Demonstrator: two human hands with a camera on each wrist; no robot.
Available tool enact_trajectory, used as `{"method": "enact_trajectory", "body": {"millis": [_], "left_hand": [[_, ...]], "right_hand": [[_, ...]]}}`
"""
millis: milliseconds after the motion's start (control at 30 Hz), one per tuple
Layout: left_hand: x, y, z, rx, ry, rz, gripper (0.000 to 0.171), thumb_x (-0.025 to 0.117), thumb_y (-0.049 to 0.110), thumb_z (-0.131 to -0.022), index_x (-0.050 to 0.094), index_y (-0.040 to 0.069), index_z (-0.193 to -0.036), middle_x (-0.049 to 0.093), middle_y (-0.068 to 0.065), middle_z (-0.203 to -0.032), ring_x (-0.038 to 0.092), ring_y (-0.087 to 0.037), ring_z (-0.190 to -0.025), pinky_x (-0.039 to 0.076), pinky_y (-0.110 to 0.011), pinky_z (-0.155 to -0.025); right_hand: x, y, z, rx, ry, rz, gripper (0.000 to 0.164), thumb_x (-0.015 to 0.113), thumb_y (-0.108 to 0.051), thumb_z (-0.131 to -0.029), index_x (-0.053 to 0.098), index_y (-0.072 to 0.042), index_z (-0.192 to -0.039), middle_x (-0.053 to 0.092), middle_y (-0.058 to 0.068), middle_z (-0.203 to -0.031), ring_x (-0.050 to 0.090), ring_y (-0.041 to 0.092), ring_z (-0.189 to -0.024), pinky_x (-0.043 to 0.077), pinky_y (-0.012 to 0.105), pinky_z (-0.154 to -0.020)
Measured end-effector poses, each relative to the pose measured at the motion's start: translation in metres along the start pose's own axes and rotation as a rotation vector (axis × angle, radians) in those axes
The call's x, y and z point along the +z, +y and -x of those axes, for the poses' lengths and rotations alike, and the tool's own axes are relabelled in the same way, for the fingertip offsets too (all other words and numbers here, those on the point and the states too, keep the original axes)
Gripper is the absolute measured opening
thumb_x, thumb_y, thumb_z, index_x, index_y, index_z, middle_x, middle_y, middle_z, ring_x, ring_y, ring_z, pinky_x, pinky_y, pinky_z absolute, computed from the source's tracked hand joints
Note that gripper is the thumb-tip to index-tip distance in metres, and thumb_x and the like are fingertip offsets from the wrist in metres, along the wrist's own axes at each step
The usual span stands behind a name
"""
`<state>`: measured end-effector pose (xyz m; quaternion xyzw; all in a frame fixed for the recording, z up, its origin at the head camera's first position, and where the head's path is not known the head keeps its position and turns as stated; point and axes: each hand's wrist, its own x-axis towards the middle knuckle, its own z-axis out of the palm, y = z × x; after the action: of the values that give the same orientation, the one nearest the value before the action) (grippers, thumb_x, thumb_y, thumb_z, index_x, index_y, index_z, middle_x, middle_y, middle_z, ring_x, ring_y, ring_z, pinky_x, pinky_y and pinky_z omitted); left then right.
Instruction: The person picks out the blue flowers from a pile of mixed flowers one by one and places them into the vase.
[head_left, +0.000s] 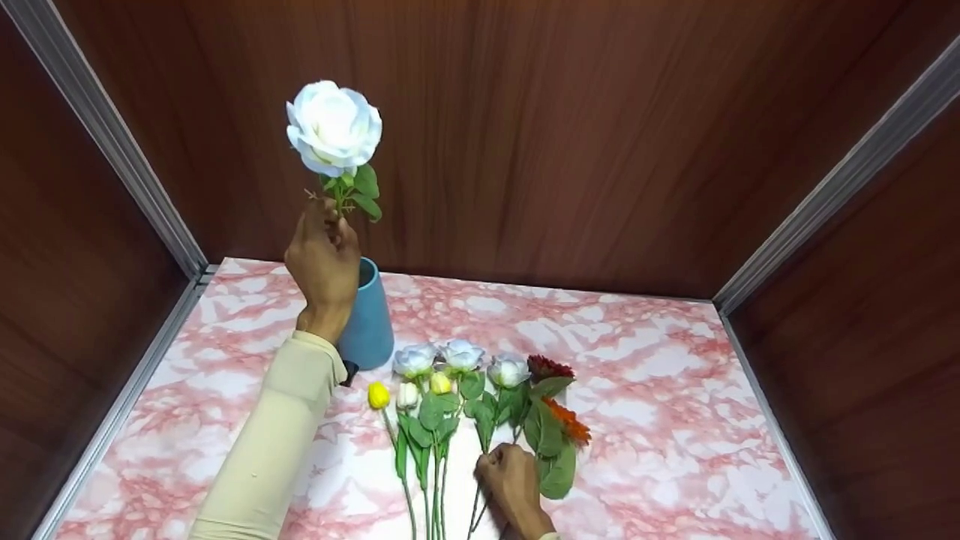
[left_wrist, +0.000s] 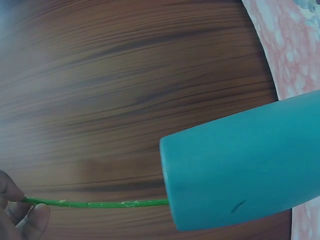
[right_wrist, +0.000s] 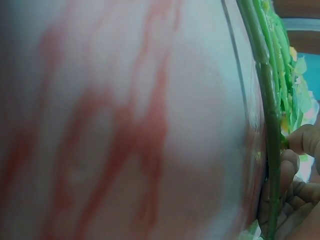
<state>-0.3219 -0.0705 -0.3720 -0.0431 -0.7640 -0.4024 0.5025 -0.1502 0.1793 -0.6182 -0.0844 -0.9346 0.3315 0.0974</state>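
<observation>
My left hand [head_left: 324, 262] pinches the stem of a large white rose [head_left: 334, 127], its bloom raised high against the back panel. In the left wrist view the green stem [left_wrist: 110, 204] runs from the fingertips down into the mouth of a blue vase [left_wrist: 240, 165], which stands upright on the table. My right hand [head_left: 514, 480] is low over the tabletop, thumb and finger pinching a green stem among the flowers lying there. A white rose [head_left: 508, 370] lies just beyond those fingers. In the right wrist view several green stems [right_wrist: 270, 95] pass beside the fingers.
Left of the right hand lie two more white roses [head_left: 460, 355], a yellow tulip [head_left: 378, 395] and paler tulips [head_left: 408, 395]. A dark red flower [head_left: 550, 367] and an orange one [head_left: 570, 421] lie to its right. Dark wood panels [head_left: 525, 150] enclose the pink marbled table [head_left: 652, 405].
</observation>
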Motion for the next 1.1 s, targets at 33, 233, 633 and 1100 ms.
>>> {"method": "enact_trajectory", "body": {"millis": [33,233,633,1100], "left_hand": [[0.001,-0.001,0.0,-0.008,-0.005,-0.004,0.019,0.056,0.014,-0.083,0.058,0.003,-0.098,0.058,-0.009,-0.08,0.06,-0.018,-0.069,0.047,-0.038,-0.062],[0.004,-0.008,0.003,-0.014,-0.012,-0.015,0.02,0.058,0.009,-0.081,0.059,0.002,-0.099,0.059,-0.009,-0.081,0.059,-0.019,-0.069,0.046,-0.039,-0.061],[0.008,-0.015,0.011,-0.057,-0.048,-0.079,0.018,0.059,0.011,-0.08,0.06,0.005,-0.097,0.061,-0.009,-0.083,0.061,-0.02,-0.07,0.046,-0.042,-0.06],[0.014,-0.024,0.026,-0.078,-0.067,-0.122,0.015,0.06,0.014,-0.081,0.061,0.008,-0.094,0.062,-0.006,-0.081,0.063,-0.023,-0.071,0.045,-0.045,-0.06]], "right_hand": [[-0.001,-0.001,0.0,0.004,-0.004,-0.002,0.016,0.063,-0.019,-0.066,0.053,-0.019,-0.053,0.048,-0.009,-0.05,0.045,0.007,-0.046,0.037,0.025,-0.043],[-0.003,-0.002,-0.001,0.005,-0.013,-0.008,0.017,0.062,-0.018,-0.066,0.052,-0.019,-0.052,0.048,-0.01,-0.05,0.045,0.007,-0.046,0.036,0.024,-0.042],[-0.003,-0.002,0.0,-0.024,-0.002,0.014,0.017,0.061,-0.018,-0.067,0.052,-0.02,-0.053,0.048,-0.01,-0.051,0.046,0.007,-0.047,0.037,0.024,-0.044],[-0.004,-0.003,-0.001,0.018,-0.048,0.006,0.018,0.061,-0.019,-0.068,0.051,-0.018,-0.053,0.047,-0.009,-0.05,0.043,0.007,-0.045,0.036,0.024,-0.043]]}}
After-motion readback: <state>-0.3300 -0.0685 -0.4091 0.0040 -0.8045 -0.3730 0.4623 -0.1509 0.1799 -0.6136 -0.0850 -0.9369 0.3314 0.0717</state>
